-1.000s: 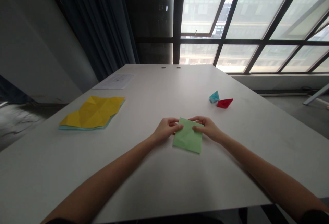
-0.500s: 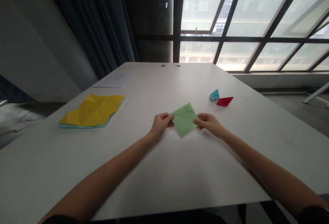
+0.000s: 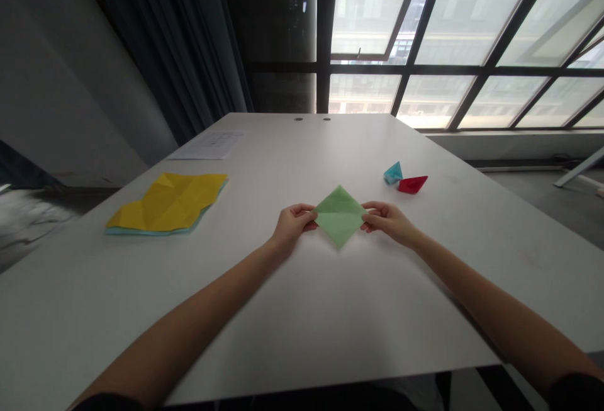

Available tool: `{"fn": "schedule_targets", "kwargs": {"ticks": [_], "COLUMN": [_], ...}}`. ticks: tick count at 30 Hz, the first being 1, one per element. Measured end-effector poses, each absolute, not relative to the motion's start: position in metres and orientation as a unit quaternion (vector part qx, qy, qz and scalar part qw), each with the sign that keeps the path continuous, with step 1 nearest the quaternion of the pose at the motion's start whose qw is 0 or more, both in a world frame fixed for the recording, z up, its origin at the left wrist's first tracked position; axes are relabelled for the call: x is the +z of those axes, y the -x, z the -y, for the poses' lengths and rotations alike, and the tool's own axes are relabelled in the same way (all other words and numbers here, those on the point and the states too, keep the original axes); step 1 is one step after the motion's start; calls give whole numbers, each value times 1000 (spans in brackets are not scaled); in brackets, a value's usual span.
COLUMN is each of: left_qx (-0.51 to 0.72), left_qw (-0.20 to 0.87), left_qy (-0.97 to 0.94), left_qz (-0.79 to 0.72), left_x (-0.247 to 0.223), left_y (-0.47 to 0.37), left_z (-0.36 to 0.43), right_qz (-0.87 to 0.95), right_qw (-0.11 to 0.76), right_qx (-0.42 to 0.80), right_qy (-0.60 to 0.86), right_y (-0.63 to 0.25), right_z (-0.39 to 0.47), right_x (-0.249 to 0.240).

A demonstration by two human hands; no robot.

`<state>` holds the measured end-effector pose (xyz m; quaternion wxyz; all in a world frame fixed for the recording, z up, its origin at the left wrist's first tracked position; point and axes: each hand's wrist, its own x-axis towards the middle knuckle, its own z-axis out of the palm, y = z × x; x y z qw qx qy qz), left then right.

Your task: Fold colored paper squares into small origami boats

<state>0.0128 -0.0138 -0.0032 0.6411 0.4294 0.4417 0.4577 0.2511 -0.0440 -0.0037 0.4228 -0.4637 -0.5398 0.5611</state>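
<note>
A green folded square of paper [image 3: 339,217] is held like a diamond in front of me, with a faint crease across its middle. My left hand [image 3: 294,223] pinches its left corner between thumb and fingers. At the opposite corner, my right hand [image 3: 383,221] grips the paper the same way. The lower corner points toward me. Behind my right hand, a small blue folded paper [image 3: 393,174] and a red folded paper piece [image 3: 412,184] lie side by side.
On the left of the white table [image 3: 302,310] lies a creased yellow sheet [image 3: 170,202] over light blue paper [image 3: 155,232]. Farther back is a white printed sheet [image 3: 207,146]. A dark curtain [image 3: 170,39] and windows stand beyond the table.
The green paper has turned from a tilted position to an even diamond, its side corners now level. My right hand has shifted slightly outward to the corner.
</note>
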Motion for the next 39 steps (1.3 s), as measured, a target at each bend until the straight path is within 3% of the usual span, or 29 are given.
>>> {"fn": "schedule_targets", "kwargs": {"ticks": [9,20,27,30,34,39], "left_qx": [437,414,223,162,246,372], "left_qw": [688,645,646,650,625,528], "left_qy": [-446,-515,-622,-657,-642,-639], "left_qz": [-370,-384,-382,-346,-371,-418], "left_x": [2,4,11,11,5,-6], "left_y": [-9,-4,-8,-9,-14,-22], "left_z": [12,9,17,23,25,25], "right_qz": [466,525,621,603,491,491], "right_qw": [511,492,432,462,497,398], "right_qx": [571,524,477,478,559,618], "right_qy": [442,455,447,441,447,468], "right_y": [-251,-251,-240,-233,-219,-199], "right_z": [42,46,51,52,56,66], "right_x": [-7,-4,-2,-4,-6,-4]}}
